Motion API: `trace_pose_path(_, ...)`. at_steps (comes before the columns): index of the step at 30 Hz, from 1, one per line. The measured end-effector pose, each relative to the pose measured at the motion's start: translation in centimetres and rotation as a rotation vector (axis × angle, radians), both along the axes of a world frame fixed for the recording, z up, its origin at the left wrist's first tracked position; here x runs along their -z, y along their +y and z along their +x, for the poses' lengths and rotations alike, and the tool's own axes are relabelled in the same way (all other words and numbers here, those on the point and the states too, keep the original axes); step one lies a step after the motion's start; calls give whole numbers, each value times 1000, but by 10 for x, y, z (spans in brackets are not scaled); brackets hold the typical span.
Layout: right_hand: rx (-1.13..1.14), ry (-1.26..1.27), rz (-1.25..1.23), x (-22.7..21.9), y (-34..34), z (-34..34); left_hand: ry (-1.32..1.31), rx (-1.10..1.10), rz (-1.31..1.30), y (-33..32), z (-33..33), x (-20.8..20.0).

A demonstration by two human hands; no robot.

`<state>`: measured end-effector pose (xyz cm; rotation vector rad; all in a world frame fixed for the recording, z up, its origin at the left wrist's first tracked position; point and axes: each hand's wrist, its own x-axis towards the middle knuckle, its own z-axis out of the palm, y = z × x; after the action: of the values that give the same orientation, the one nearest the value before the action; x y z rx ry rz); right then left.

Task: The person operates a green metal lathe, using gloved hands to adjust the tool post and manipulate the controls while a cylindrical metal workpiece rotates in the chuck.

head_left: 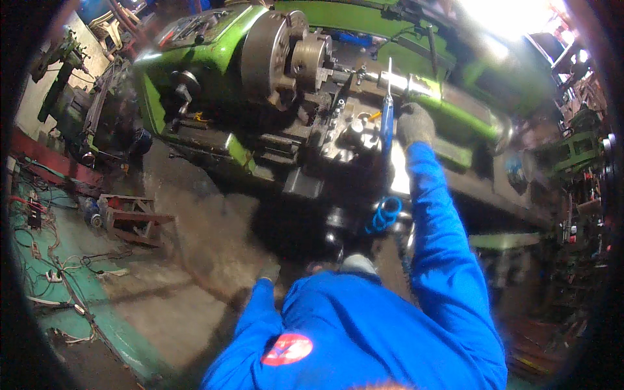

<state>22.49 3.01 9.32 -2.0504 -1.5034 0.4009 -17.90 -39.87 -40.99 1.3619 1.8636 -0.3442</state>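
My right hand (pixel 416 125), in a grey knitted glove, reaches out over the lathe (pixel 221 58). Its fingers are curled by a slim blue air blow gun (pixel 388 123) with a thin silver nozzle pointing away from me. The grip itself is partly hidden, but the gun appears held. A coiled blue hose (pixel 389 211) hangs below it. Beyond lie the tool post (pixel 356 135) and carriage, with the large chuck (pixel 266 55) to their left. Low beside my body is my gloved left hand (pixel 268 272), dark and small, its fingers indistinct.
A handwheel (pixel 186 83) juts from the green headstock. At the left stand a rusty metal frame (pixel 136 220) and loose cables (pixel 58 266) on the green floor. Racks of metal parts (pixel 585 214) line the right side. Bright light glares at the upper right.
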Motion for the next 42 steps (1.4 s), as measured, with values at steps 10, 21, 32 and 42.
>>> trace_pose_path(10, -13, -33, -39, -4, 5, -2, -55, 371, 167, 75, 49, -73)
trace_pose_path(21, -79, 23, -114, -10, -1, 5, 142, 348, 113, 40, 31, 8)
trace_pose_path(32, -228, 46, -163, -14, 0, 3, 200, 467, 221, 25, 40, -23)
trace_pose_path(42, -333, 37, -245, -14, 5, 6, 328, 163, 325, 51, 85, -60)
